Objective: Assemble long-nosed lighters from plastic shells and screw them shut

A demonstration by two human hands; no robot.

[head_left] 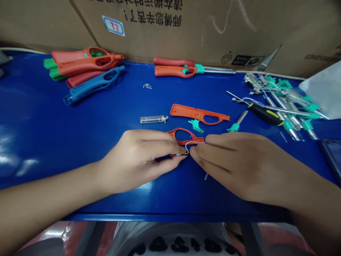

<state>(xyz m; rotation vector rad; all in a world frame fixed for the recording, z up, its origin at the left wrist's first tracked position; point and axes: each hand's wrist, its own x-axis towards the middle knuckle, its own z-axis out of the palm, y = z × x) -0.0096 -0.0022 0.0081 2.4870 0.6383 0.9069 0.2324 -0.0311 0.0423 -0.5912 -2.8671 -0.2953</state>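
Observation:
My left hand (149, 156) is closed in a pinch on a small black-and-white part (184, 154), mostly hidden by the fingers. A thin white wire (187, 145) curves up from that part and runs to my right hand (234, 160), whose fingers are pressed together around its end. Beneath both hands lies an orange lighter shell half (173, 133) with an oval opening, partly covered. Just beyond is the other orange shell half (186, 111). Between the halves sits a teal trigger (196, 126). Left of these lies a clear fuel tank (152, 119).
Stacked coloured lighter shells (85, 62) are at back left, near several tiny screws (147, 86). Two long-necked lighters (176, 71) lie before a cardboard box (160, 39). At right, a screwdriver (266, 114) rests among metal nozzles (290, 106) with wires; another nozzle (238, 121) is closer.

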